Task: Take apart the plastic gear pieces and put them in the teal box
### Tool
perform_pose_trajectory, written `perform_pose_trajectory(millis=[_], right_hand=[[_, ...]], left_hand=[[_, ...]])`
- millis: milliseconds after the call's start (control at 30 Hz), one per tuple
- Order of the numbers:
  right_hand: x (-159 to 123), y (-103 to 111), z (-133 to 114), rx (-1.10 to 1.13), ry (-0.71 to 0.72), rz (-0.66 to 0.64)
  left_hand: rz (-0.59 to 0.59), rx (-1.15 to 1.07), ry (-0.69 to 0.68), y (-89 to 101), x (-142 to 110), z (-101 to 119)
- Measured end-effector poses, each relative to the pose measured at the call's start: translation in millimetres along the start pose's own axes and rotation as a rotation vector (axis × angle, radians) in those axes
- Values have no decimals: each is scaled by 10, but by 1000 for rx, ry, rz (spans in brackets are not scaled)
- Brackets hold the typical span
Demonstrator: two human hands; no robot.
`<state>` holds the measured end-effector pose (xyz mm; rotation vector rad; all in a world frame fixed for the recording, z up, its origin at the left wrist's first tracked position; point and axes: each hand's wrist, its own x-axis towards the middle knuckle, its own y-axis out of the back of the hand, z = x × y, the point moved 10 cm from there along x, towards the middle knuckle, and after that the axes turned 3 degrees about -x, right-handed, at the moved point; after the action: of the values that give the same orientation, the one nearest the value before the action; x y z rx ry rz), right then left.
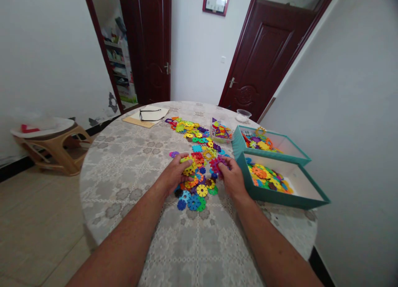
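Observation:
My left hand (175, 172) is closed on a yellow notched plastic piece (188, 166), at the left side of a heap of such pieces. Across from it, my right hand (230, 174) pinches a magenta-purple notched piece (217, 165) between thumb and fingers. Red pieces (198, 158) and a yellow square frame piece (209, 155) lie between the hands. Nearer to me are a yellow disc (202, 190), a blue disc (194, 202) and several green, orange and dark ones. More colourful discs (192, 129) trail away toward the far side of the table.
Two teal boxes (289, 201) with notched pieces in them stand on the right. Behind the heap is a clear tray (222, 131) of small pieces. Eyeglasses (149, 114) lie on paper at the back left, and a small clear bowl (243, 114) stands at the back right.

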<state>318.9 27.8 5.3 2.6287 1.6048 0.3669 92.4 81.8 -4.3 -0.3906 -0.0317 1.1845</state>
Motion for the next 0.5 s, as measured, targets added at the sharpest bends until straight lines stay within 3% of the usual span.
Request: perform_pose_trajectory(millis=[167, 367, 500], right_hand=[[-205, -303, -96, 94, -29, -102], [-382, -493, -339, -234, 193, -102], [-397, -476, -289, -211, 98, -88]], left_hand=[[-136, 115, -22, -205, -109, 23], [-269, 301, 2, -336, -163, -94], [-323, 332, -31, -354, -147, -85]])
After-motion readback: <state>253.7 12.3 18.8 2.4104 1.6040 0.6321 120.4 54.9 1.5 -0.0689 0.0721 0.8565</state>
